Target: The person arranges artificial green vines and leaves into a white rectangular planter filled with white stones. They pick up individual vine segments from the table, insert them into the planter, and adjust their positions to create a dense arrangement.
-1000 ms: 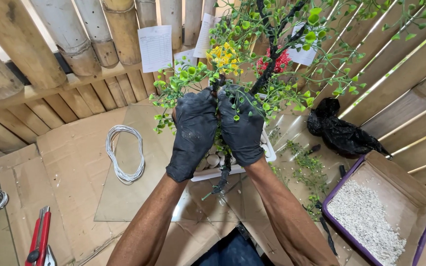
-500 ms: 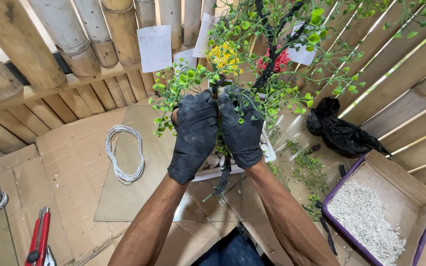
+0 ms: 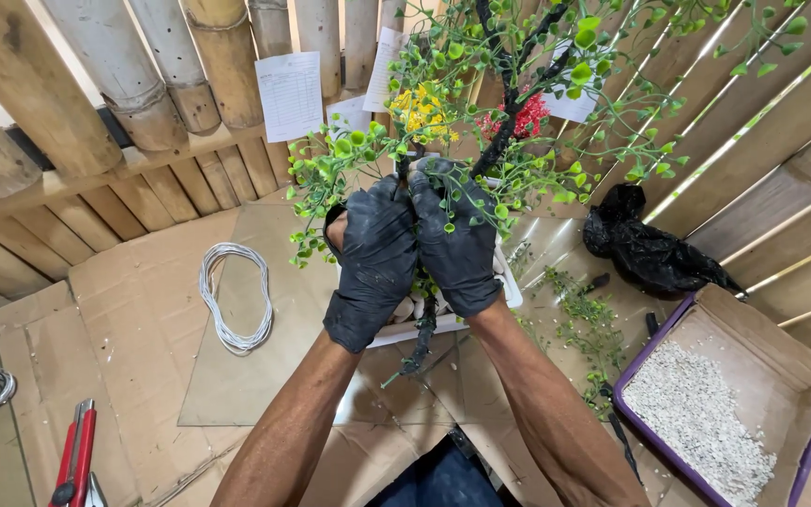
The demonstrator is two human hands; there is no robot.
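Head view: left hand (image 3: 374,268) and right hand (image 3: 459,246), black-gloved, clench together around an artificial plant's dark stem (image 3: 421,333), which runs from 6 to 12 o'clock, foliage upward. White paper sheets (image 3: 291,94) hang at 11. Purple-edged cardboard box (image 3: 804,376) of white gravel at 4.

Pretty bright daylight here, streaming through gaps in the slatted wall (image 3: 781,141) on the right. Shiny glare on the cardboard floor (image 3: 143,300), soft shadows, bamboo poles (image 3: 96,66) bowing at the edges.
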